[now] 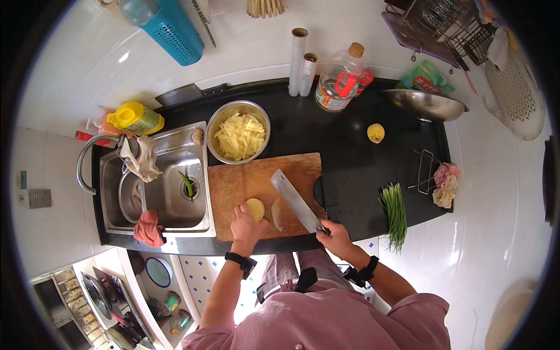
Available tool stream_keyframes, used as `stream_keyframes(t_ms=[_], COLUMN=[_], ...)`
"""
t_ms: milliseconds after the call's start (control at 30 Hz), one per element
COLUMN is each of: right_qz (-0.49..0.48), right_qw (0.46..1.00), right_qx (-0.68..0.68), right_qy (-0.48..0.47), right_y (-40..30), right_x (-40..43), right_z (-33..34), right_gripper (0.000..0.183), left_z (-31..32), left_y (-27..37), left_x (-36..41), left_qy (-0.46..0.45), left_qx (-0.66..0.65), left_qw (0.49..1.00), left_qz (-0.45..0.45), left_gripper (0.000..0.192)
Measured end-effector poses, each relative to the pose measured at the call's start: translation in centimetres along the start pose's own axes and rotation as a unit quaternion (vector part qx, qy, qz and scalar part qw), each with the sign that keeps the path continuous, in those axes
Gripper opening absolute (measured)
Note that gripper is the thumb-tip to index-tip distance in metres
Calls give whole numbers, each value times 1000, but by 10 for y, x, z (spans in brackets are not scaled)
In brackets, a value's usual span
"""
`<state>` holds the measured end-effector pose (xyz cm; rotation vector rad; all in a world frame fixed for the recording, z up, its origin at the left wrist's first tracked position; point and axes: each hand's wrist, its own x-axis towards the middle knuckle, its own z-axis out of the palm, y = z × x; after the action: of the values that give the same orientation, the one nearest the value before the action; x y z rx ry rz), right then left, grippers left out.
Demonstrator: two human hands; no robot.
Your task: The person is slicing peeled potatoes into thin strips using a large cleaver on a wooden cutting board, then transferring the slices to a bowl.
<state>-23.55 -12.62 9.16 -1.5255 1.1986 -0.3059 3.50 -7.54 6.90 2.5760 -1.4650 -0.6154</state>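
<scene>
On a wooden cutting board [245, 179], my left hand [246, 227] grips a peeled potato [256, 209] whose cut, pale yellow face shows. My right hand [336, 238] is closed around the handle of a cleaver [297, 203]. Its broad steel blade slants up and left over the board, apart from the potato. Between blade and potato lies a thin pale slice [277, 214], flat on the wood. Just behind the board, a steel bowl [211, 140] holds many cut potato sticks [240, 134].
Left of the board is a steel sink [175, 223] with a green chilli [187, 184] by the drain. To the right lie a yellow potato [376, 133], a bundle of green chives [394, 216] and a wire rack [423, 173]. An oil bottle [337, 83] and a wok [428, 105] stand behind.
</scene>
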Motion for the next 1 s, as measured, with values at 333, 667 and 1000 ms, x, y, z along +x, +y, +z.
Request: stream_keyframes(t_ms=[333,667,1000], right_qz=[-10,-12,-91], right_qw=[999,999,996], right_qx=[32,38,1], right_qy=[-2,-4,11], right_y=[2,20,30], right_x=[-1,-4,-5], right_z=[3,0,2], right_gripper=[24,28,35], left_z=[19,30,13], left_y=[18,71,78], left_x=[-23,-27,-26], left_qy=[68,46,24], left_qx=[-208,-80,-125], left_qw=[974,994,985], left_qz=[-54,-57,-112], left_gripper=[85,79,85])
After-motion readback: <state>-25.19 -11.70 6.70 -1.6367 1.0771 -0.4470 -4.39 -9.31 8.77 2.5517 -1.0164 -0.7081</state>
